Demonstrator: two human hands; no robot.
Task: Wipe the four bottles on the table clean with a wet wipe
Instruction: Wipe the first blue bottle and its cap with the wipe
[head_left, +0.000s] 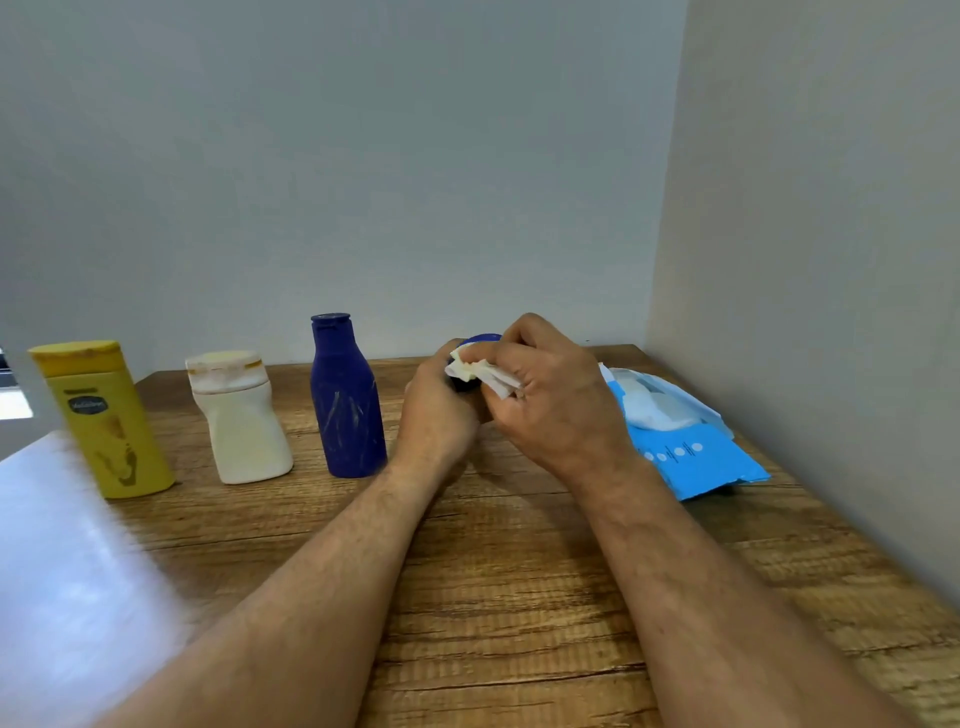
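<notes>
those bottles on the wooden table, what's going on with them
A person is cleaning them one at a time. The left hand grips a dark blue bottle, mostly hidden behind both hands, while the right hand pinches a folded white wet wipe against its top. A yellow plastic bottle, a cream white bottle and a tall dark blue bottle stand upright in a row to the left, visibly smudged. An open blue wipe pack lies on the wooden table at right.

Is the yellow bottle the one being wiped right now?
No: the yellow bottle stands untouched at the far left, while both hands work the wet wipe on a dark blue bottle.
</notes>
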